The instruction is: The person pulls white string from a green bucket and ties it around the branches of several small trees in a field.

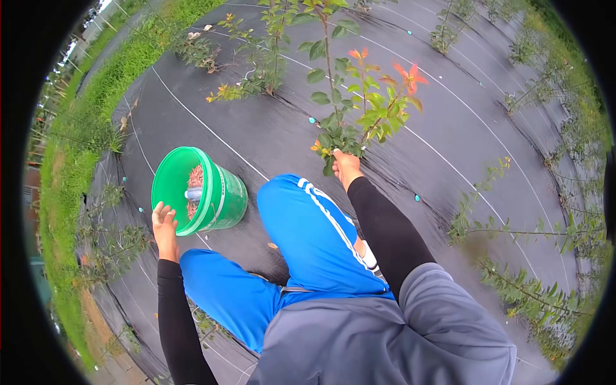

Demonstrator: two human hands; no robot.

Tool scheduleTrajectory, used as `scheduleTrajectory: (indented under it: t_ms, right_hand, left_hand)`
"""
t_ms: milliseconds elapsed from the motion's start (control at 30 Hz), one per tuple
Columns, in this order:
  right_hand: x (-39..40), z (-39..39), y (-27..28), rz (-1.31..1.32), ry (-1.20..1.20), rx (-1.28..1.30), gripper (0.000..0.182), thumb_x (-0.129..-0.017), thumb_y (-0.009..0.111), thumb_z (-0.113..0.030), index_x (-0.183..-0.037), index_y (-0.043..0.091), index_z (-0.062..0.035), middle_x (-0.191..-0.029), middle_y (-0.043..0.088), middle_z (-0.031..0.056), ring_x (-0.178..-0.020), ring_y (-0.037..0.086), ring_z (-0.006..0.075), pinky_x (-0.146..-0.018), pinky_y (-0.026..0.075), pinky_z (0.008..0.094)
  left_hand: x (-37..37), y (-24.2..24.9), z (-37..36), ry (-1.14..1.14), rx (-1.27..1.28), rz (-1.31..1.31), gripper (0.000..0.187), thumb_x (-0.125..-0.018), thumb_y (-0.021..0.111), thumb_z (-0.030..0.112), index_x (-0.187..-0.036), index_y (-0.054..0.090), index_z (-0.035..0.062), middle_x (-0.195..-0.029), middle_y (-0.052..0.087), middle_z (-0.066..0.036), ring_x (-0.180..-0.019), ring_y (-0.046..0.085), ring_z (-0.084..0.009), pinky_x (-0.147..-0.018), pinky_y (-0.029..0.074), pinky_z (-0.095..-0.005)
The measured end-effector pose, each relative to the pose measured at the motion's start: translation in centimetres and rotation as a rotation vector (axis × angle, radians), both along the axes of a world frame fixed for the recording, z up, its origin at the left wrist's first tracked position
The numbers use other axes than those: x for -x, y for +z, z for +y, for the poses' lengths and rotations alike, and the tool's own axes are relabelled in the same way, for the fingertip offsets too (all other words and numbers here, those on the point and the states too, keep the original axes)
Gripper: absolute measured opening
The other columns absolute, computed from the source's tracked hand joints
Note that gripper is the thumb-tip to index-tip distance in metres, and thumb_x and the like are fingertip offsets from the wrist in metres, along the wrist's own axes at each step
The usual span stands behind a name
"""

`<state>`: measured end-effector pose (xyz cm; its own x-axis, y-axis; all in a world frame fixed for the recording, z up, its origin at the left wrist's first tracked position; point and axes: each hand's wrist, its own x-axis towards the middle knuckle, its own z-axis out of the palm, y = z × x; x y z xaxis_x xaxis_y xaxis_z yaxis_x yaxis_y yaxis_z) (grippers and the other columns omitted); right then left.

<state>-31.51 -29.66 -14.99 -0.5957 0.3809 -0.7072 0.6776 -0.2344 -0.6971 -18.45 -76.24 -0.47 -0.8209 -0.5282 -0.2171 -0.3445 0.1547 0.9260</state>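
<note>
My right hand reaches into the low leaves of a young shrub, its thumb and fingers pinched together on a leafy shoot near the base. The exact stem between the fingertips is partly hidden. The shrub has green leaves and a few reddish-orange tips. My left hand is at the near left rim of a green bucket, fingers curled over the edge. Inside the bucket lie reddish-brown pellets or scraps and a pale cylindrical object.
Black ground cover with white lines spreads under my bent knees in blue trousers. More shrubs grow in rows ahead and to the right. Small teal pegs dot the cover. Grass borders the left side.
</note>
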Motion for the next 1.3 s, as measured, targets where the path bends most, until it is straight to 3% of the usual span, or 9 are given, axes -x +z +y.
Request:
scheduleTrajectory:
  t_ms: [133,200,267,367,467,633,933,1033,1300]
  right_hand:
    - [0.4,0.0,0.3,0.012,-0.014,0.071,0.023,-0.079,0.065,-0.028,-0.084,0.059,-0.0071,-0.071,0.057,0.0039,-0.058,0.053,0.0154,-0.052,0.042,0.0314]
    - [0.6,0.2,-1.0,-0.028,-0.097,0.096,0.016,-0.078,0.065,-0.016,-0.077,0.056,-0.0026,-0.062,0.055,0.0059,-0.047,0.050,0.0160,-0.038,0.034,0.0301]
    - [0.3,0.6,-2.1,-0.036,-0.081,0.159,0.007,-0.079,0.061,-0.009,-0.081,0.058,-0.0036,-0.064,0.056,0.0050,-0.049,0.051,0.0149,-0.038,0.035,0.0286]
    - [-1.3,1.6,-2.6,0.041,-0.049,0.340,0.024,-0.083,0.056,-0.006,-0.107,0.056,-0.0081,-0.072,0.057,0.0016,-0.061,0.053,0.0122,-0.051,0.043,0.0256]
    - [-3.4,2.6,-3.0,0.104,-0.021,0.427,0.033,-0.084,0.054,-0.006,-0.117,0.052,-0.0091,-0.074,0.057,0.0015,-0.061,0.052,0.0124,-0.052,0.042,0.0260]
    - [-5.0,4.8,-2.4,0.109,-0.063,0.613,0.024,-0.084,0.047,-0.019,-0.103,0.057,-0.0096,-0.074,0.048,0.0029,-0.064,0.045,0.0167,-0.054,0.037,0.0311]
    - [-0.2,5.3,-2.5,0.065,0.048,0.303,0.019,-0.086,0.047,-0.030,-0.083,0.051,-0.0118,-0.077,0.056,0.0033,-0.064,0.051,0.0158,-0.056,0.043,0.0321]
    - [1.4,4.2,-1.9,-0.032,-0.100,0.290,0.019,-0.087,0.044,-0.027,-0.076,0.049,-0.0129,-0.068,0.054,0.0003,-0.055,0.049,0.0136,-0.050,0.040,0.0286]
    - [2.6,2.2,0.6,-0.159,-0.086,0.121,0.042,-0.087,0.039,-0.058,-0.071,0.047,-0.0202,-0.054,0.029,-0.0071,-0.044,0.023,0.0087,-0.043,0.018,0.0237]
  left_hand:
    - [-1.9,4.8,1.3,-0.028,0.116,0.036,0.049,-0.087,0.050,0.013,-0.133,0.035,0.0064,-0.128,0.046,-0.013,-0.110,0.050,-0.0213,-0.089,0.041,-0.0342]
    - [-3.0,6.3,1.9,-0.050,0.129,0.039,0.050,-0.087,0.050,0.014,-0.133,0.034,0.0063,-0.127,0.046,-0.012,-0.110,0.050,-0.0206,-0.089,0.041,-0.0344]
    - [-3.3,7.4,2.6,-0.047,0.147,0.030,0.051,-0.087,0.050,0.014,-0.134,0.033,0.0058,-0.127,0.046,-0.013,-0.110,0.051,-0.0204,-0.088,0.041,-0.0334]
    - [-2.8,9.3,4.6,-0.118,0.149,0.072,0.051,-0.087,0.049,0.014,-0.134,0.033,0.0045,-0.126,0.046,-0.013,-0.107,0.052,-0.0194,-0.087,0.042,-0.0314]
    - [-2.1,11.2,7.5,-0.129,0.119,0.115,0.050,-0.087,0.049,0.012,-0.133,0.033,0.0042,-0.124,0.048,-0.013,-0.107,0.053,-0.0193,-0.087,0.042,-0.0310]
    - [-0.6,12.6,9.9,-0.200,0.008,0.162,0.048,-0.088,0.049,0.012,-0.133,0.034,0.0045,-0.125,0.048,-0.013,-0.106,0.054,-0.0190,-0.088,0.043,-0.0309]
    - [4.0,11.6,12.5,-0.243,-0.295,0.299,0.044,-0.087,0.048,0.007,-0.130,0.038,0.0020,-0.117,0.054,-0.013,-0.100,0.057,-0.0186,-0.087,0.044,-0.0288]
    - [4.4,11.8,13.0,-0.294,-0.333,0.326,0.043,-0.086,0.049,0.006,-0.128,0.040,0.0009,-0.113,0.055,-0.012,-0.096,0.057,-0.0169,-0.083,0.044,-0.0274]
    - [6.4,11.5,13.0,-0.349,-0.384,0.350,0.043,-0.086,0.048,0.003,-0.128,0.038,-0.0003,-0.109,0.055,-0.010,-0.096,0.057,-0.0157,-0.081,0.044,-0.0267]
